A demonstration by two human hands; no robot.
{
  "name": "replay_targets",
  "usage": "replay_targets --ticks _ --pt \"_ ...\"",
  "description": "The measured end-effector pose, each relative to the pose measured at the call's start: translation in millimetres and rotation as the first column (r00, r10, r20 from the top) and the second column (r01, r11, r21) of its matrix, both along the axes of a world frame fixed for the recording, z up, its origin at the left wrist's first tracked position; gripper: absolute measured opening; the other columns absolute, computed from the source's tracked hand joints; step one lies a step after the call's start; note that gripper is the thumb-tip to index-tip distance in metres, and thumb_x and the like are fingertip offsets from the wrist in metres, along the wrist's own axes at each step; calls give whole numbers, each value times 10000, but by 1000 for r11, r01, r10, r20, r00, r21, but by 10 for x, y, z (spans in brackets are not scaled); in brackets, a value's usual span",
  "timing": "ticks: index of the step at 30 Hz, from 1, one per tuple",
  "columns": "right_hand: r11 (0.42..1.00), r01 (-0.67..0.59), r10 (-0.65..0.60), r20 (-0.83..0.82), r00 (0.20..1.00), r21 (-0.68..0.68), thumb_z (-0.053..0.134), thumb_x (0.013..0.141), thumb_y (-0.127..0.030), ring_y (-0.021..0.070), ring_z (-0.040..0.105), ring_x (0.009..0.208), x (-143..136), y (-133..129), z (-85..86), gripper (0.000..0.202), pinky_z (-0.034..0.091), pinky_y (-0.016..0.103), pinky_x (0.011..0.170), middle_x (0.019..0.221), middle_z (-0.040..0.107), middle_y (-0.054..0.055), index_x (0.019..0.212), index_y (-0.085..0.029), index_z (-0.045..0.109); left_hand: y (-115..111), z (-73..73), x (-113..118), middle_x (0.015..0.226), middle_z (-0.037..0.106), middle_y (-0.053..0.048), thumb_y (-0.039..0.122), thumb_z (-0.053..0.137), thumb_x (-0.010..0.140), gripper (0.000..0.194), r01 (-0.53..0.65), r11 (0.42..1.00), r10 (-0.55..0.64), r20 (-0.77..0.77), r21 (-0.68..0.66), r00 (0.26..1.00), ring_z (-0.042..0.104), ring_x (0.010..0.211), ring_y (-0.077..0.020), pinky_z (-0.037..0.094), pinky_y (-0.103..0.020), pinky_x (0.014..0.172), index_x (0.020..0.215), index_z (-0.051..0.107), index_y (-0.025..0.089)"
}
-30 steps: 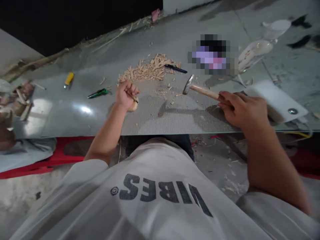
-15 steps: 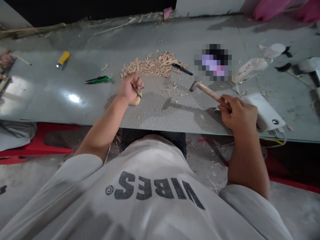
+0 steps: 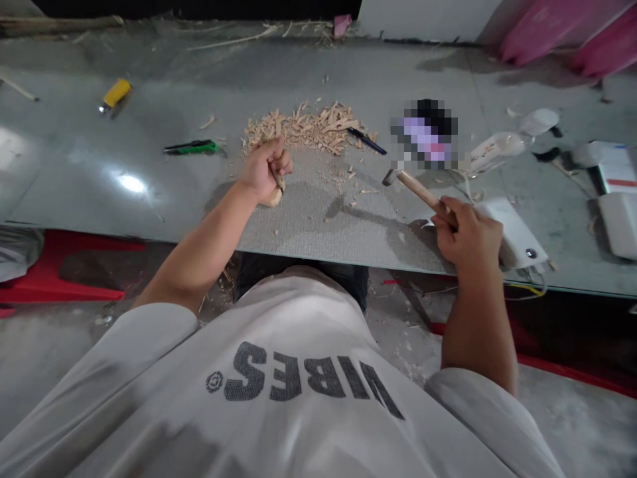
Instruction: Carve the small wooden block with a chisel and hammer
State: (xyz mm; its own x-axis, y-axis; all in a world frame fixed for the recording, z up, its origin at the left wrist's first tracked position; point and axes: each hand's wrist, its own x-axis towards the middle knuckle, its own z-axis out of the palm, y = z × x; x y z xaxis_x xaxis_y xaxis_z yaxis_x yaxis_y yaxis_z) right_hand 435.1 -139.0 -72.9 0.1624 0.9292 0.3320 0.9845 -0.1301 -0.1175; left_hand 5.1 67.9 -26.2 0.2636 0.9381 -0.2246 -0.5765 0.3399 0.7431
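My left hand (image 3: pixel 263 171) is closed round a thin chisel-like tool (image 3: pixel 279 180), its dark tip pointing down at a small pale wood block (image 3: pixel 271 198). The block rests on the table under that hand, which partly hides it. To the right, my right hand (image 3: pixel 470 232) grips the wooden handle of a hammer (image 3: pixel 421 189), held above the tabletop with its metal head toward the left. A gap separates the hammer head from the chisel. Behind my left hand lies a pile of wood shavings (image 3: pixel 308 129).
On the grey table (image 3: pixel 164 192) lie a green cutter (image 3: pixel 192 147), a yellow cutter (image 3: pixel 116 95) and a dark pen (image 3: pixel 367 141). A white power bank (image 3: pixel 515 232) with a cable sits beside my right hand, and a clear bottle (image 3: pixel 502 149) lies behind it.
The view has shifted slightly. The chisel stands a little more upright over the block. Both hands keep their holds, and the hammer remains raised at about the same spot.
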Motion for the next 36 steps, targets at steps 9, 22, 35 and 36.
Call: replay_targets --ticks 9,22,35,36 --pt "982 -179 186 -184 965 57 621 1062 -455 266 824 957 -317 298 62 523 653 400 851 1168 864 153 1503 -201 742 -71 -49 65 617 181 62 360 644 1256 745 20 997 -16 53 -78 998 341 447 -110 446 -289 609 653 229 223" --pt "845 -449 459 -827 325 292 577 961 -1081 113 496 555 -1774 1616 33 927 393 302 466 901 691 4 1449 -294 576 -25 -121 173 578 211 90 332 735 1222 750 -16 1000 18 98 -27 995 308 419 -59 336 -234 523 660 252 211" --pt "845 -388 496 -812 309 368 604 972 -1057 115 495 558 -1625 1517 -23 916 412 305 469 923 710 9 1491 -303 594 -52 -26 151 577 229 83 382 801 1189 794 25 999 -25 27 -21 999 362 443 -99 471 -272 606 635 249 240" --pt "847 -389 490 -814 312 361 602 978 -1053 116 503 564 -1635 1506 -15 911 427 307 477 933 717 13 1494 -302 593 -61 -16 147 574 228 81 409 790 1195 798 25 1000 -25 25 -16 999 368 445 -102 483 -273 611 634 248 242"
